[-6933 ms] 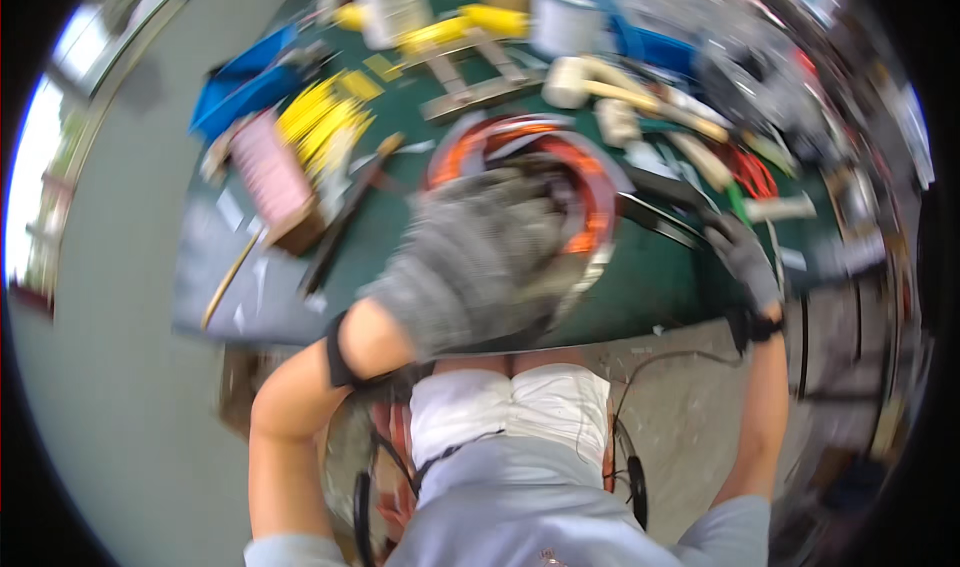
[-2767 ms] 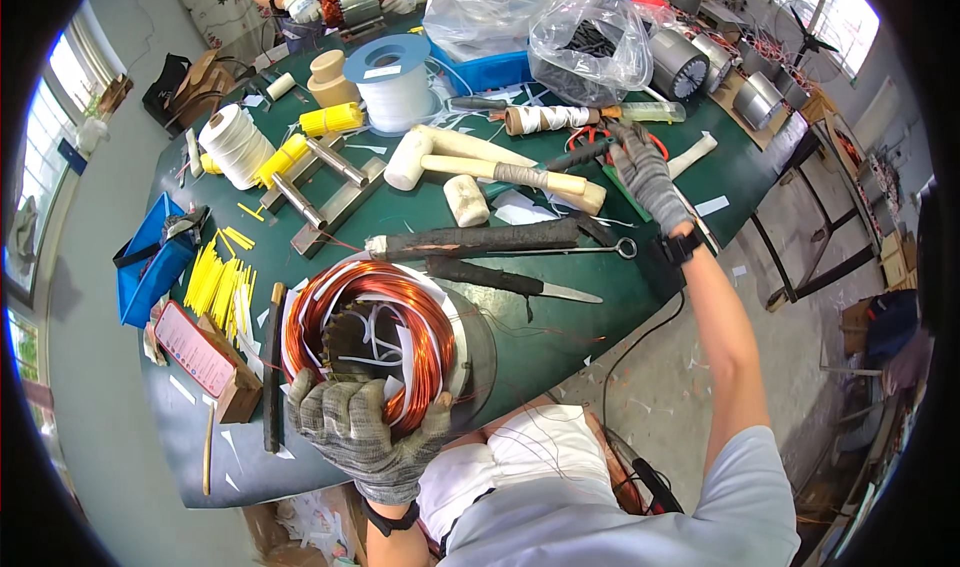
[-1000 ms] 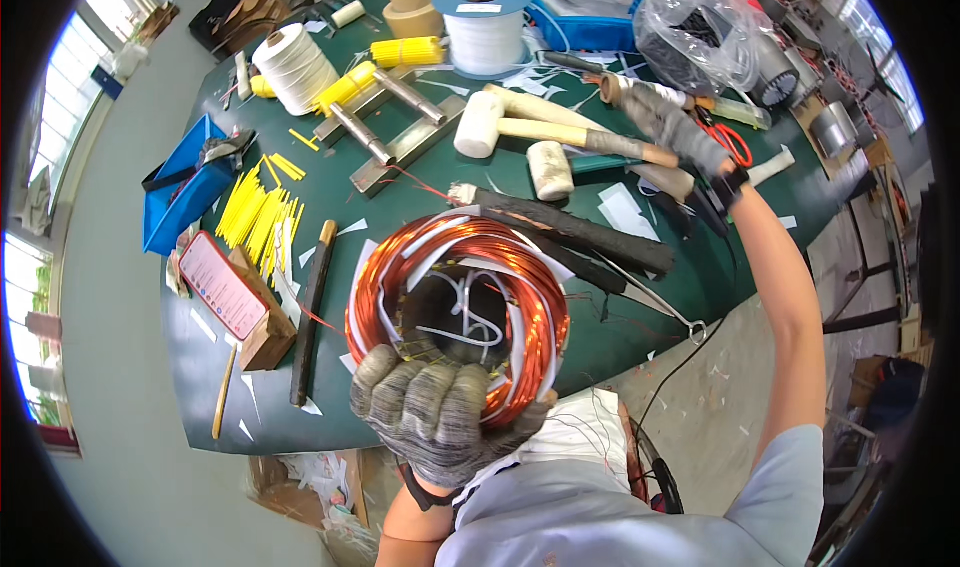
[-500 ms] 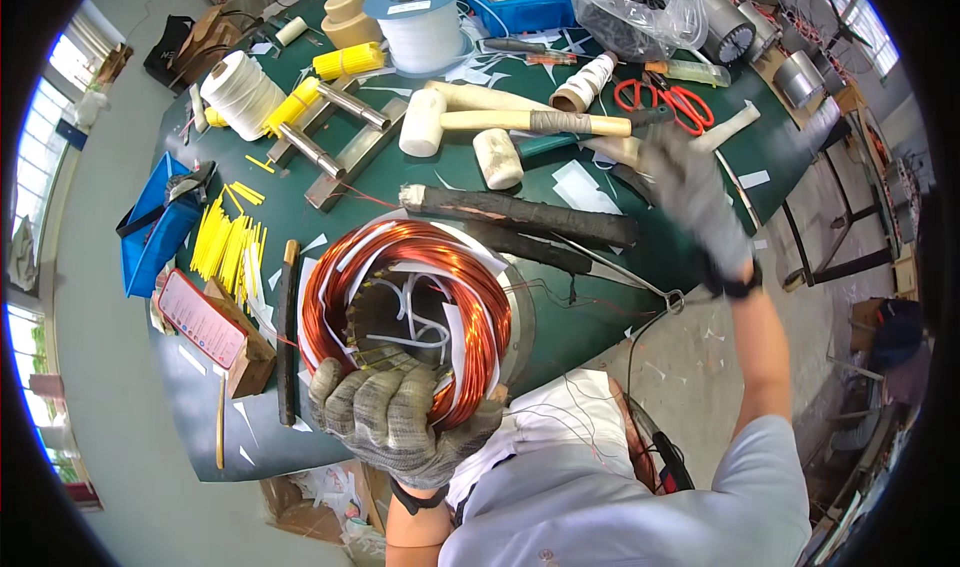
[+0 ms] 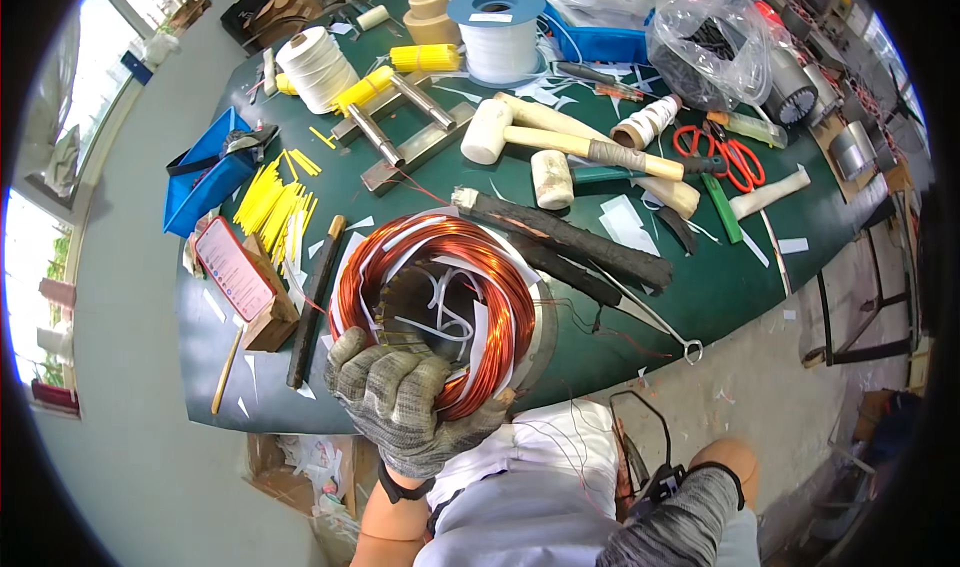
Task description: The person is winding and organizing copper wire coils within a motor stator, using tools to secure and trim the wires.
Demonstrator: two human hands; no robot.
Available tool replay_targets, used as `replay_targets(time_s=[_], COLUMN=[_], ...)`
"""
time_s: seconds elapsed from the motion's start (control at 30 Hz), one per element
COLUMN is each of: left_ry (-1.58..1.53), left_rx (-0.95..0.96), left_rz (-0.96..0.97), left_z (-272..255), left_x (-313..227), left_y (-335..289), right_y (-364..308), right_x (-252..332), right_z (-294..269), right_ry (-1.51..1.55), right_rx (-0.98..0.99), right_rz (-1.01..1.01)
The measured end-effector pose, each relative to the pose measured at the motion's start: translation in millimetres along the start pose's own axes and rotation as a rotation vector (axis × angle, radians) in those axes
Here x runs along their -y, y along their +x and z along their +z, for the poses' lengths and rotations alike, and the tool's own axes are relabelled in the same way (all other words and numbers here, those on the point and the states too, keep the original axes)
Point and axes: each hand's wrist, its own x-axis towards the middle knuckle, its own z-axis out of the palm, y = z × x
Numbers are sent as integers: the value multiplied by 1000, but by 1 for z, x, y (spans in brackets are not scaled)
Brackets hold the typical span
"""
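A ring-shaped motor stator with orange-red copper windings and white insulating strips lies at the table's near edge. Loose white tubing curls inside its bore. My left hand, in a grey knitted glove, grips the near side of the windings, fingers curled over the inner edge and thumb outside. Thin dark red lead wires trail from the ring's right side. Low at the right, away from the table and close to my body, is my gloved right hand; the frame's lower edge cuts it off and its fingers cannot be made out.
Beyond the stator lie dark wooden bars, mallets, red-handled scissors and a green-handled tool. To the left are a dark stick, a phone against a wooden block, yellow strips and a blue bin.
My right hand has swung from the mallet handles down to my body at lower right, uncovering the green-handled tool. The view has shifted; my left hand keeps its grip on the windings.
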Motion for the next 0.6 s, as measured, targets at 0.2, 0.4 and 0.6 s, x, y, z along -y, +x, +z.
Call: replay_targets(time_s=[0.2, 0.4, 0.6], left_ry=[-3, 18, -22], left_rx=[-21, -15, -30], left_rz=[-21, -56, -22], left_z=[-1, 1, 2], left_x=[2, -1, -6], left_y=[-1, -1, 1], right_y=[0, 7, 17], right_x=[-6, 8, 8], right_z=[8, -2, -27], right_ry=[-62, -113, -417], right_rx=[-121, -206, -556], right_rz=[50, 128, 444])
